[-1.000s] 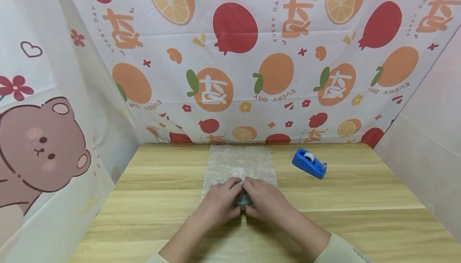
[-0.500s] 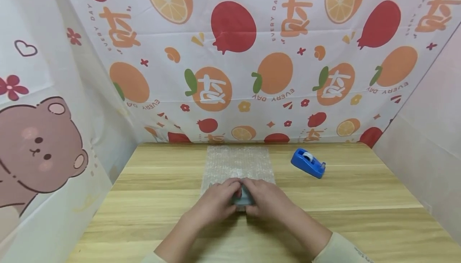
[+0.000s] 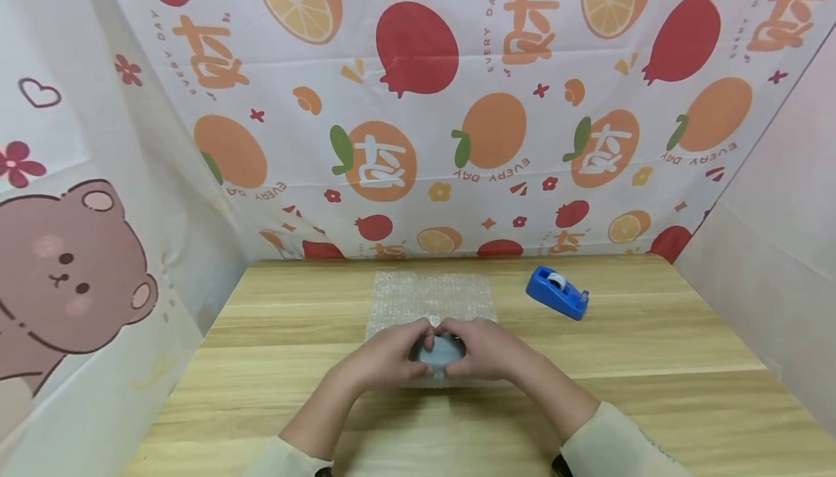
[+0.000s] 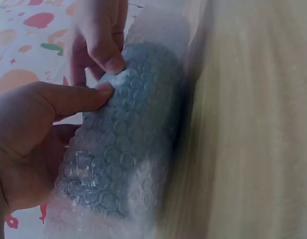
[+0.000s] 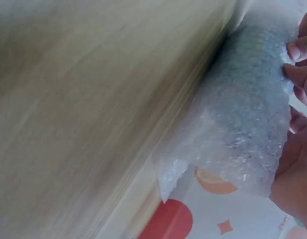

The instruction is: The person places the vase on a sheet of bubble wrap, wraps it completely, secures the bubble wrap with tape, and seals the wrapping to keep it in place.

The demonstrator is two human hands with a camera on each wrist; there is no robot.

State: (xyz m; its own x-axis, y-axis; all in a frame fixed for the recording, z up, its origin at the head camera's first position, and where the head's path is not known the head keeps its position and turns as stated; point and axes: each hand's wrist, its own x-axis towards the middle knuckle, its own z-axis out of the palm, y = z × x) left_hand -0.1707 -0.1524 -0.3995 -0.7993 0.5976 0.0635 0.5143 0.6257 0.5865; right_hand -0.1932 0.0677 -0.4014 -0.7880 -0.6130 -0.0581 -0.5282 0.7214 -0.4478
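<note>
A rounded, blue-grey object (image 3: pixel 442 348) sits between my two hands; its kind is obscured by the wrap. Clear bubble wrap (image 4: pixel 128 124) covers its near side, and the rest of the sheet (image 3: pixel 431 294) lies flat beyond it on the table. From the left, my left hand (image 3: pixel 397 355) grips the wrapped object, thumb pressing the wrap on top. Opposite it, my right hand (image 3: pixel 486 350) holds the other side the same way, the two thumbs close together. In the right wrist view a loose flap of the bubble wrap (image 5: pixel 173 174) sticks out at one end.
A blue tape dispenser (image 3: pixel 557 292) with a roll of tape stands at the back right of the wooden table (image 3: pixel 274 361). Behind the table hangs a fruit-print cloth (image 3: pixel 421 49). A bear-print cloth (image 3: pixel 72 266) closes off the left side.
Both hands have shifted slightly away from me with the object. The near part of the bubble wrap now shows spread below the hands, against the object's near side.
</note>
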